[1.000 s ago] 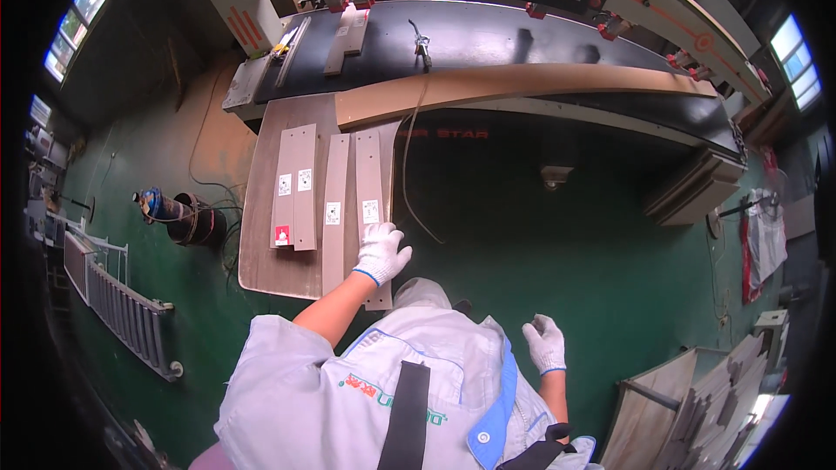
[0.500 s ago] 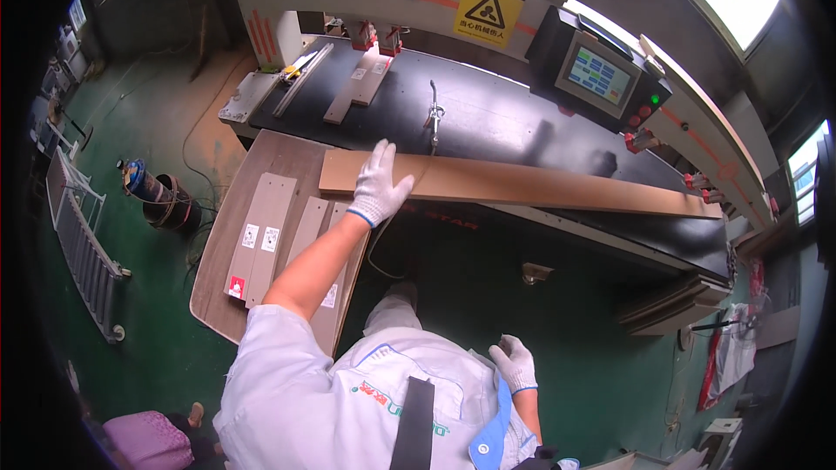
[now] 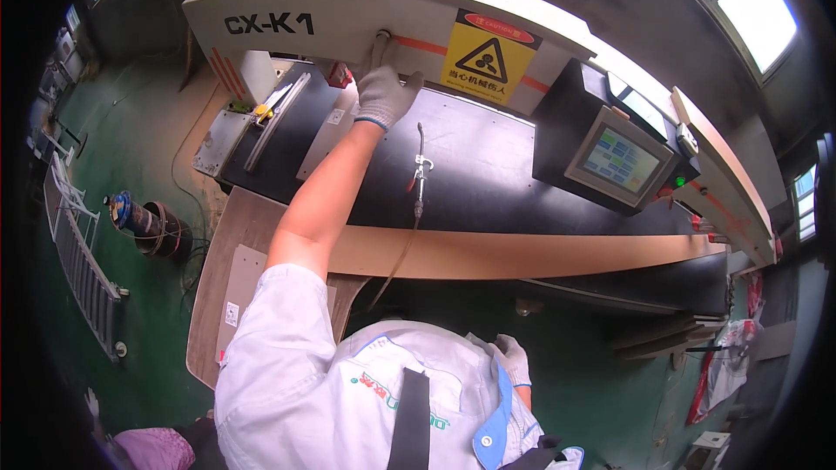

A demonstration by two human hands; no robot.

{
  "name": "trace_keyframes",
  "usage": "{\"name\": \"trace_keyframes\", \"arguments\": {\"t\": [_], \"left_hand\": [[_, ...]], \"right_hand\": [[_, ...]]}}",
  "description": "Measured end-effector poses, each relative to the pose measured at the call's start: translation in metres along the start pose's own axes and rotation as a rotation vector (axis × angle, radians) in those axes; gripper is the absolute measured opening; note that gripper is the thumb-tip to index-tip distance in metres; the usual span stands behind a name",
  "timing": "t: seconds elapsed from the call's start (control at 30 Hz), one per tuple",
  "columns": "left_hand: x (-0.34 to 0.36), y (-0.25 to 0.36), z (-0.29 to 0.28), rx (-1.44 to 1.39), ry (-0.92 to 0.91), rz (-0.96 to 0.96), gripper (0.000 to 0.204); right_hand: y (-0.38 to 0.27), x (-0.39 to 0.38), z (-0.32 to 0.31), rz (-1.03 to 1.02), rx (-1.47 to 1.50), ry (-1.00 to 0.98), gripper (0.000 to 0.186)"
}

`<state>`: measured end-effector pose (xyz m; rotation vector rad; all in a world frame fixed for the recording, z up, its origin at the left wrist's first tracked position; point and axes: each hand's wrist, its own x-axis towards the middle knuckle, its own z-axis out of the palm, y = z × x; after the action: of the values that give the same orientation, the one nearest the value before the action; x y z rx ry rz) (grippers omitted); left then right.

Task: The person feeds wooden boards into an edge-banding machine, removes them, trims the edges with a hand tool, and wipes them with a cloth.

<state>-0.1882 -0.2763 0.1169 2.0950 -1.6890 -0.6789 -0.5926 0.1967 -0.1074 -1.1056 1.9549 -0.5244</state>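
Note:
My left hand (image 3: 386, 91), in a white knit glove, reaches up to the front of the white machine beam (image 3: 348, 9). Its extended fingertips are at a small round button (image 3: 383, 34) and appear to touch it; the thumb stands apart. Behind that forearm, a grey-brown panel (image 3: 327, 135) lies on the black machine table (image 3: 488, 165), partly hidden. A long tan board (image 3: 505, 254) runs along the table's near edge. My right hand (image 3: 512, 359), also gloved, hangs low beside my body with loosely bent fingers and nothing visible in it.
An air blow gun (image 3: 420, 174) with a hose hangs before the table. At right a control screen (image 3: 620, 161) sits on the beam. Drilled panels (image 3: 239, 296) lie on a wooden side table (image 3: 205, 331). A roller conveyor (image 3: 83, 257) stands left; stacked boards (image 3: 666, 337) are at right.
My left hand has left the long board and risen to the button on the beam. The view has shifted, and the board now appears lower. My right hand stays low.

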Motion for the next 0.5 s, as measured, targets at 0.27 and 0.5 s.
{"name": "trace_keyframes", "arguments": {"t": [0.27, 0.5], "left_hand": [[-0.002, -0.007, 0.036, -0.495, 0.588, 0.3, 0.079], [-0.101, -0.065, 0.222, -0.125, 0.291, 0.142, 0.039]], "right_hand": [[-0.097, 0.09, -0.048, -0.185, -0.194, -0.206, 0.066], [-0.128, 0.171, -0.081, -0.429, -0.215, -0.313, 0.06]]}}
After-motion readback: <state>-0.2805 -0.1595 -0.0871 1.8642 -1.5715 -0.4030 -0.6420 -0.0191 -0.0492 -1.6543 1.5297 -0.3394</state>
